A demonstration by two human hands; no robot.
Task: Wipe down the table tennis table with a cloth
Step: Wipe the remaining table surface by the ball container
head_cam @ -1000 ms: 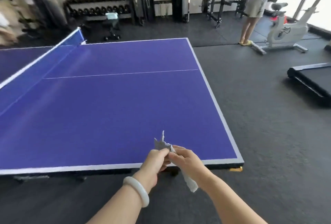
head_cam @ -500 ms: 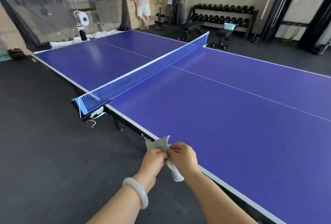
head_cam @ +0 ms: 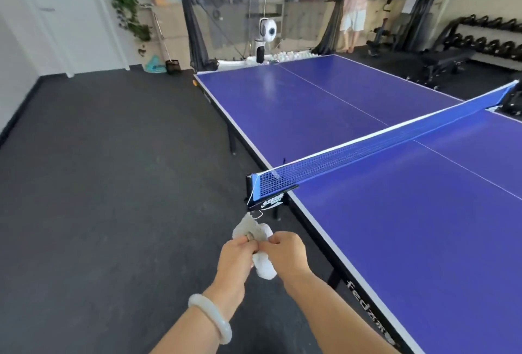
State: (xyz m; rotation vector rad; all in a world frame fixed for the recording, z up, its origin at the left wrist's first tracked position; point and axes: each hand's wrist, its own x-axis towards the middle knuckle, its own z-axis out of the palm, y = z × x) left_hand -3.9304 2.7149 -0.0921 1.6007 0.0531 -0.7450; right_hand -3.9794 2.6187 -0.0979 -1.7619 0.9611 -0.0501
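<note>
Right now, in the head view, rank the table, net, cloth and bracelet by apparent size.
1. table
2. net
3. cloth and bracelet: these look about alike. The cloth is bunched and partly hidden, so I won't rank them.

Ball machine (head_cam: 267, 34) sits in front of a black catch net (head_cam: 226, 0), someone (head_cam: 353, 6) standing beside it, dumbbell rack (head_cam: 485, 39) far right, leafy plant (head_cam: 130, 11) left.

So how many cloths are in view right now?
1: a white cloth, pinched between the left hand and right hand, over the floor just beside the table's long edge, short of the net. None shows on the table; others may be out of frame.
</note>
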